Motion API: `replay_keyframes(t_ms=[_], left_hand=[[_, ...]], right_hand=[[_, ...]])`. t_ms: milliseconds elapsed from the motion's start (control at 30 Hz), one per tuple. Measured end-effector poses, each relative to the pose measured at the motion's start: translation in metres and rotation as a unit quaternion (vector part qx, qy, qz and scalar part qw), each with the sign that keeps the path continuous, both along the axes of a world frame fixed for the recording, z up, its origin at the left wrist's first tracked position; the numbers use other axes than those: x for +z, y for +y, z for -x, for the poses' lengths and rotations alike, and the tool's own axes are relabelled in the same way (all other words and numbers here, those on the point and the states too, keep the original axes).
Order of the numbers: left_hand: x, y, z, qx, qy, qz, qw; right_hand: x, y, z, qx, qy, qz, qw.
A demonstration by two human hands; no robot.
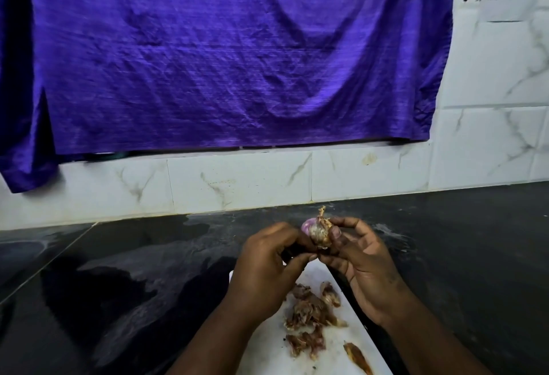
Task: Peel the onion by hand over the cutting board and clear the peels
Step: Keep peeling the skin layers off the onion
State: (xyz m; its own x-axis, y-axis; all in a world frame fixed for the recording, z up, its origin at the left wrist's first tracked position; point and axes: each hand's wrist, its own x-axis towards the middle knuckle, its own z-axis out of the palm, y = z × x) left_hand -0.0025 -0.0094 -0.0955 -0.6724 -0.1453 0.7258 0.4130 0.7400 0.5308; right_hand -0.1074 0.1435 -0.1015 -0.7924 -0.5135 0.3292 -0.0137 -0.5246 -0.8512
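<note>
A small purple onion (315,230) with dry brown skin still clinging to it is held up above the far end of the white cutting board (335,354). My right hand (365,267) grips it between thumb and fingertips. My left hand (267,267) has its fingers curled against the onion's lower left side, pinching at the skin there. A heap of brown onion peels (312,312) lies on the board below my hands, and one loose strip of peel (358,357) lies near the board's right edge.
The board sits on a dark, glossy stone counter (133,285) with wet smears. A white marbled tile wall (237,184) runs behind it. A large purple cloth (225,54) hangs over the wall above the counter.
</note>
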Motion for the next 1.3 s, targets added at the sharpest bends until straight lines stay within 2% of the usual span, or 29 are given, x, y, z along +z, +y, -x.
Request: replay_keyframes(t_ms=[100, 333, 633, 767, 867, 1033, 1167, 1300], left_hand=[[-0.001, -0.003, 0.001, -0.003, -0.027, 0.001, 1.000], [0.000, 0.003, -0.005, -0.019, -0.144, 0.097, 0.985], [0.002, 0.001, -0.006, 0.052, -0.125, 0.044, 0.990], [0.004, 0.002, -0.006, 0.068, -0.089, -0.038, 0.993], [0.011, 0.007, -0.010, 0.030, -0.056, -0.125, 0.990], [0.013, 0.010, -0.009, 0.013, -0.048, -0.092, 0.995], [0.015, 0.009, -0.010, 0.008, -0.057, -0.139, 0.989], [0.017, 0.010, -0.012, 0.010, -0.057, -0.142, 0.988]], right_hand=[[-0.002, -0.002, 0.000, -0.025, 0.009, -0.011, 1.000], [-0.003, 0.000, 0.007, -0.048, 0.026, -0.001, 0.999], [-0.004, 0.001, 0.006, -0.031, 0.083, -0.045, 0.995], [-0.003, 0.003, 0.005, -0.043, 0.101, -0.052, 0.993], [-0.005, 0.001, 0.005, -0.042, 0.124, -0.070, 0.989], [-0.010, 0.000, 0.004, -0.021, 0.141, -0.086, 0.986], [-0.010, 0.000, 0.004, 0.007, 0.138, -0.094, 0.986], [-0.011, -0.001, 0.004, -0.003, 0.145, -0.092, 0.985]])
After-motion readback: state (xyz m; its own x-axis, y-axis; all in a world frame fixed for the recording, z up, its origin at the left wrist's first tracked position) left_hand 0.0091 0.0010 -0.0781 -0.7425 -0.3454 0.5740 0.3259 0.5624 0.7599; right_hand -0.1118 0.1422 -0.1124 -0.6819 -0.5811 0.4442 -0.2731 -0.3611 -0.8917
